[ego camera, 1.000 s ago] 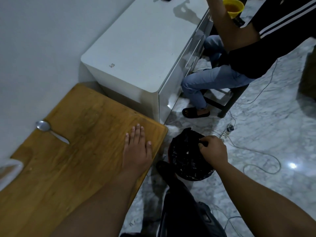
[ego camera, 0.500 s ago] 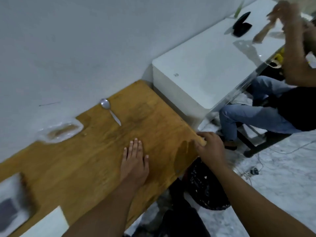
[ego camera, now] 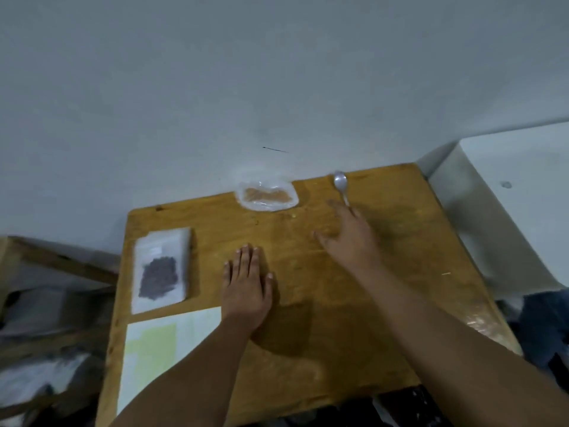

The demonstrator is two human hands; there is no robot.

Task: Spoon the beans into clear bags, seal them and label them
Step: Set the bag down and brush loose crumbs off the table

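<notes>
A clear bag of light brown beans (ego camera: 267, 196) lies at the far edge of the wooden table (ego camera: 400, 257), against the wall. A metal spoon (ego camera: 341, 184) lies to its right, bowl away from me. My right hand (ego camera: 346, 237) is stretched out open, its fingertips over the spoon's handle end. My left hand (ego camera: 246, 283) rests flat, palm down, in the middle of the table. At the left lies a clear bag of dark beans (ego camera: 161, 269) with a small white label.
A sheet of white and pale green paper (ego camera: 160, 349) lies at the near left of the table. A white cabinet (ego camera: 511, 192) stands to the right. Wooden framing and clutter (ego camera: 46, 303) sit left of the table.
My view has swung left from the floor to the table. My right hand left the black bag on the floor, passed the table's corner and now reaches the spoon. The left hand stayed flat.
</notes>
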